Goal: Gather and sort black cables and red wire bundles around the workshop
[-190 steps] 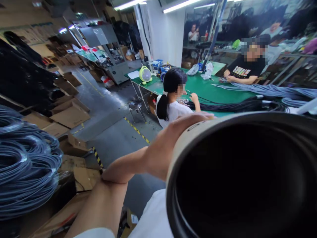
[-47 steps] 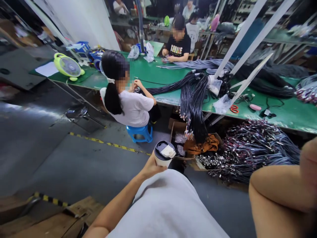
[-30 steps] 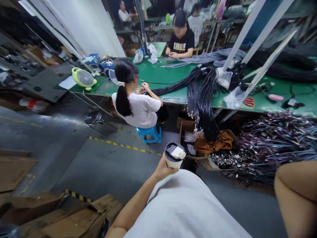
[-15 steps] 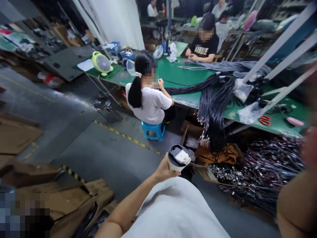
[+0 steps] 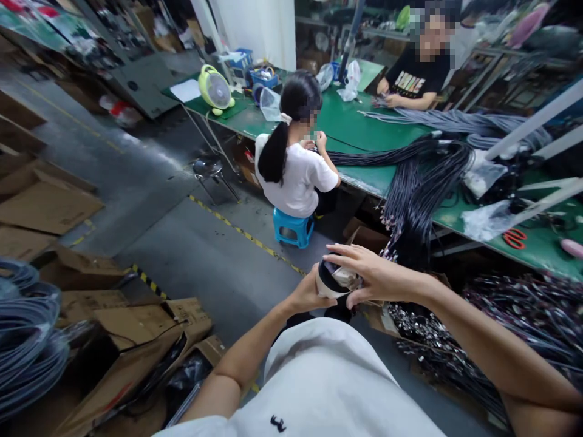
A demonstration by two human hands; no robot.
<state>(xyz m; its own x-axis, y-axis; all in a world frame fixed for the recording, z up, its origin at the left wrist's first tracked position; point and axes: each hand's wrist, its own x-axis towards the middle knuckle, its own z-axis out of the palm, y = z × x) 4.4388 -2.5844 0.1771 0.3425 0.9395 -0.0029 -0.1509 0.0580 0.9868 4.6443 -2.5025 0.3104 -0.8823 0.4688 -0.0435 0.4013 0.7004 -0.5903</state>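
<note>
A travel cup [image 5: 324, 287] with a white body and a dark lid [image 5: 332, 272] is in front of my white shirt. My left hand [image 5: 306, 292] is wrapped round its side and holds it upright. Over the top reaches my right hand [image 5: 380, 276], its fingers stretched out above the lid and its thumb apart, near the cup's right side. Part of the lid and its white flap [image 5: 350, 279] show between that thumb and the fingers. Whether the right fingertips press on the lid is hard to see.
A person on a blue stool [image 5: 294, 229] works at the green table [image 5: 359, 130], another across it. Black cables [image 5: 414, 182] hang off its edge; red scissors [image 5: 514, 238] lie on top. Wire bundles [image 5: 437, 340] fill the right, cardboard boxes [image 5: 132, 325] and coiled cable [image 5: 27, 346] the left.
My right hand has come in from the right edge to the cup's lid. The left hand keeps its hold on the cup. The view has shifted, so the table scene sits farther right.
</note>
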